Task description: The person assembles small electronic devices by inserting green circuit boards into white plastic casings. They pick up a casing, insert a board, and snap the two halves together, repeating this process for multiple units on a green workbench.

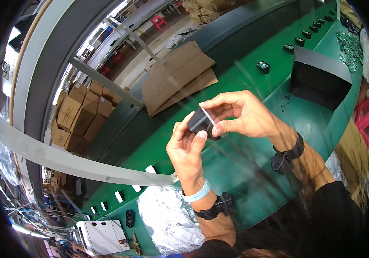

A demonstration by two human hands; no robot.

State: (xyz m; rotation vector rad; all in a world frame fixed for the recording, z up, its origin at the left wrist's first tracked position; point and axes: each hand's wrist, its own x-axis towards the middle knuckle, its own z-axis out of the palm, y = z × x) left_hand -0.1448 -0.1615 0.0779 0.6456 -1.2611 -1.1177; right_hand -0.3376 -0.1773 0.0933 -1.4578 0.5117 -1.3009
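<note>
Over the green bench, my left hand (185,150) grips a small black plastic housing (197,122) from below and the left, with its thumb along the near side. A thin white cover (209,116) lies along the right edge of that housing. My right hand (249,116) pinches the white cover between thumb and fingers, against the housing. Whether the cover is fully seated cannot be made out. To the right of my hands stands a black housing with a green circuit board (263,66) showing in its open top.
A black bin (320,77) stands at right, with a heap of green circuit boards (350,47) beyond it. A white plastic bag (167,219), a white box-shaped device (102,236) and pliers (136,245) lie lower left. Cardboard (178,77) leans behind the green belt (236,81).
</note>
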